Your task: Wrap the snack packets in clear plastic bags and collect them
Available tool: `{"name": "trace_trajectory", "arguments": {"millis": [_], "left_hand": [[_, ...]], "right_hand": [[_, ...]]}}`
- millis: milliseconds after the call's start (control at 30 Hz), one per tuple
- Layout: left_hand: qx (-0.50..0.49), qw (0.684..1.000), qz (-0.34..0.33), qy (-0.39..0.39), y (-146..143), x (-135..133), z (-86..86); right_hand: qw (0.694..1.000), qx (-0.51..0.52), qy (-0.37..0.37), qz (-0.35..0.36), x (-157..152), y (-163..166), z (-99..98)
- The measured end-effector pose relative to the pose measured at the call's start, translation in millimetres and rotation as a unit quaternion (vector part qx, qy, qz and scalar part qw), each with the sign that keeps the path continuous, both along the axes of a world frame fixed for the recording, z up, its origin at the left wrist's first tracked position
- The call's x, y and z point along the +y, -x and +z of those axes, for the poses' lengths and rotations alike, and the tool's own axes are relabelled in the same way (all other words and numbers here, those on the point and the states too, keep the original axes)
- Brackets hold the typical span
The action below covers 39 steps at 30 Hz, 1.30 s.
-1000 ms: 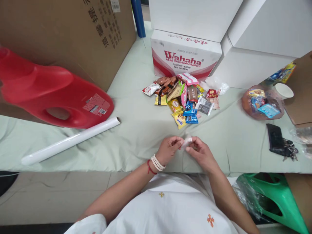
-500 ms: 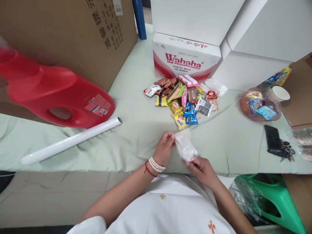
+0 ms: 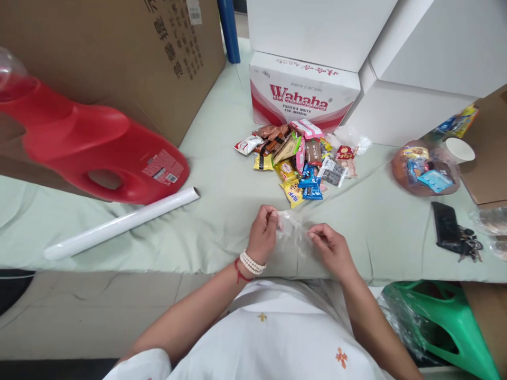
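Note:
Between my hands, just above the near edge of the table, a clear plastic bag [image 3: 293, 237] hangs unfolded and see-through. My left hand [image 3: 264, 232], with a beaded bracelet and red cord at the wrist, pinches its upper left side. The upper right side is pinched by my right hand [image 3: 330, 247]. Beyond the bag lies a pile of small wrapped snacks [image 3: 295, 158] in several colours, with a yellow packet [image 3: 292, 193] nearest to my fingers.
A red jug [image 3: 106, 148] and a white tube [image 3: 122, 224] lie on the left. A Wahaha carton [image 3: 303, 95] stands behind the snacks. To the right are a bowl of packets [image 3: 400, 182], a paper cup [image 3: 459, 151], a black phone [image 3: 444, 224] and keys [image 3: 471, 245].
The crumpled plastic bag has been spread out between my hands. My right hand has moved up from its lower corner to its upper right side.

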<state>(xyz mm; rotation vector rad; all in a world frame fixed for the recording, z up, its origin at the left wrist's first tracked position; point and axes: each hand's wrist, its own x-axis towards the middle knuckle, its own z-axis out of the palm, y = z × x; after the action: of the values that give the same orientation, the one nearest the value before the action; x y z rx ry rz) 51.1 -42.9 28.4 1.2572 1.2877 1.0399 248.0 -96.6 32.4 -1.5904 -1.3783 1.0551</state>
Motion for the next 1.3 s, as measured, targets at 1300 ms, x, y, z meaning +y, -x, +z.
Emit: {"name": "trace_trajectory", "arguments": {"millis": [1300], "left_hand": [[0.065, 0.979, -0.191, -0.012, -28, -12, -1.1]], "right_hand": [[0.991, -0.07, -0.048, -0.108, -56, -21, 9.0]]}}
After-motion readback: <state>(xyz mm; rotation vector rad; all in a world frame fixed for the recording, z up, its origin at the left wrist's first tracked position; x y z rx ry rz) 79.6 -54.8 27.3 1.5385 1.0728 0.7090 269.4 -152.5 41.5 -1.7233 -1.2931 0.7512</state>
